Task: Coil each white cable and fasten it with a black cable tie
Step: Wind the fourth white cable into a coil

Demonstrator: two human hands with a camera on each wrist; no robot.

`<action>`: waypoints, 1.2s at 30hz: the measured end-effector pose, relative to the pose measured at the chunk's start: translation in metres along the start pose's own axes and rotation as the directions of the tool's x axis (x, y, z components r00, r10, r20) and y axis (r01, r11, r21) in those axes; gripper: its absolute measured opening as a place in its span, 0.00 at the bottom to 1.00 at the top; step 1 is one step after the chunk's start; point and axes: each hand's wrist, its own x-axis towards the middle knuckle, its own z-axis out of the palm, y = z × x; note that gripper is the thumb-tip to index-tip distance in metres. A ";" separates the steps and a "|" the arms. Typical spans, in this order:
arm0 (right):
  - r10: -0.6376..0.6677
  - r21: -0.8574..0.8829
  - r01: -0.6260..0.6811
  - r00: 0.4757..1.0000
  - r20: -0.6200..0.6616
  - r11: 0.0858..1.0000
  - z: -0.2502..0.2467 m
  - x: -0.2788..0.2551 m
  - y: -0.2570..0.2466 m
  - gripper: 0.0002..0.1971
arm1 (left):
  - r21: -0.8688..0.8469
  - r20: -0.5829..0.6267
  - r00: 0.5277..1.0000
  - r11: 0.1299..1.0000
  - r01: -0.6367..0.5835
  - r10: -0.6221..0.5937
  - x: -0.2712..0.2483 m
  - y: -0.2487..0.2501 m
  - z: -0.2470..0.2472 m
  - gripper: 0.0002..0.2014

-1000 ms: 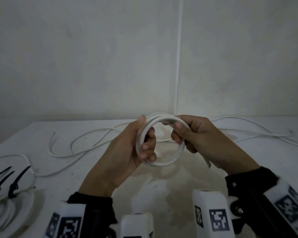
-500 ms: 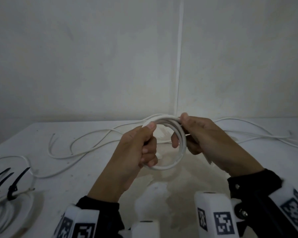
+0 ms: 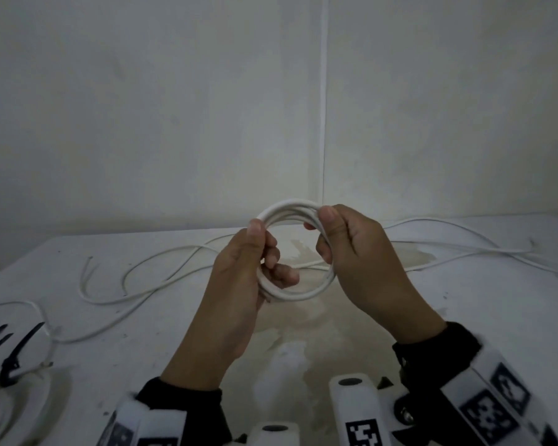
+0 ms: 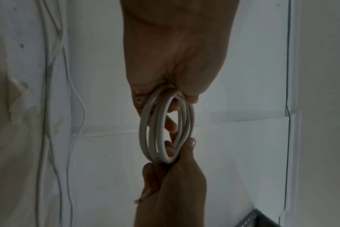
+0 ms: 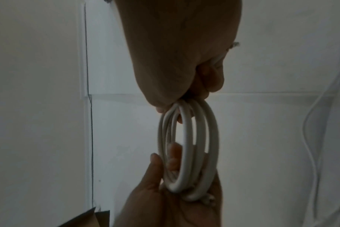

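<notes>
**Above the table, a finished coil waits for its tie**

Above the white table (image 3: pixel 464 333), both hands hold one white cable wound into a small round coil (image 3: pixel 303 296), lifted clear of the surface. The left hand (image 3: pixel 239 284) has its fingers curled through the ring and its thumb pressed on the outer edge, clamping the left side of the loops. The right hand (image 3: pixel 364 259) pinches the upper right of the coil between thumb and curled fingers. From the wrist views the coil (image 4: pixel 165 127) shows several turns lying side by side, slightly fanned rather than tight, and a short bare cable end (image 5: pixel 234 45) pokes out past the right hand.

Coiling of this cable looks done or nearly so, since no long tail trails from the ring; fastening is the step not yet begun. Black cable ties (image 3: pixel 20 346) lie at the near left edge of the table, beside another coiled cable (image 3: pixel 0 410) that already seems to carry one. More loose white cables (image 3: pixel 149 284) sprawl across the far side of the table, so more coiling remains after this one.

Next, one hand likely has to take the whole coil alone, squeezing the turns together so they do not spring apart, while the other reaches left for a tie. The left hand's grip through the ring looks firm enough for that, but the ties are on its side.
</notes>
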 end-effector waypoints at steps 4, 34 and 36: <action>-0.009 0.040 0.009 1.000 -0.001 0.999 0.007 -0.003 -0.001 0.20 | -0.150 -0.042 0.998 0.987 0.049 -0.056 -0.001 0.007 0.002 0.17; 0.190 0.187 -0.249 0.940 0.283 0.950 0.004 -0.004 -0.005 0.26 | -0.145 -0.175 0.984 0.987 -0.066 0.040 0.002 0.012 -0.006 0.18; 0.216 0.259 -0.282 0.942 0.258 0.924 0.003 -0.004 -0.003 0.14 | -0.126 -0.171 0.985 0.990 -0.057 0.035 0.002 0.008 -0.004 0.18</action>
